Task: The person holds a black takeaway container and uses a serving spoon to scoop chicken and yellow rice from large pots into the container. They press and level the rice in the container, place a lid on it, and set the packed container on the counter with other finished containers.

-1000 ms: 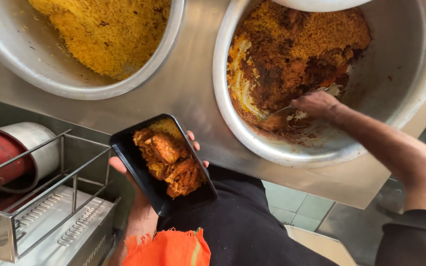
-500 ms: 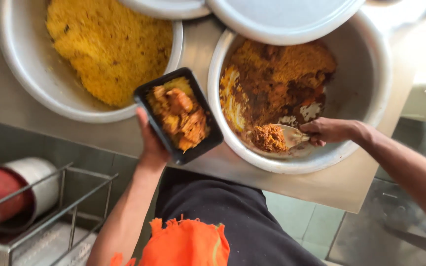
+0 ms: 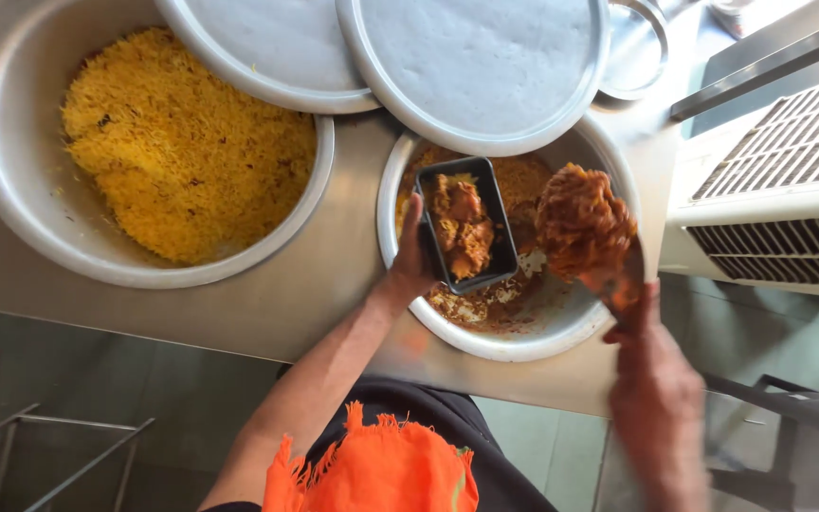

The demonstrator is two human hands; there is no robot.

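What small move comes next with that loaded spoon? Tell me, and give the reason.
Probably tip the spoon leftward over the black tray. The right hand holds it heaped with reddish-brown rice just right of the tray, which the left hand holds above the right-hand pot. Only meat pieces show in the tray.

Single head cam, steep top-down, close over steel counter (image 3: 267, 303) w/ pots; right edge perhaps motion-blurred.
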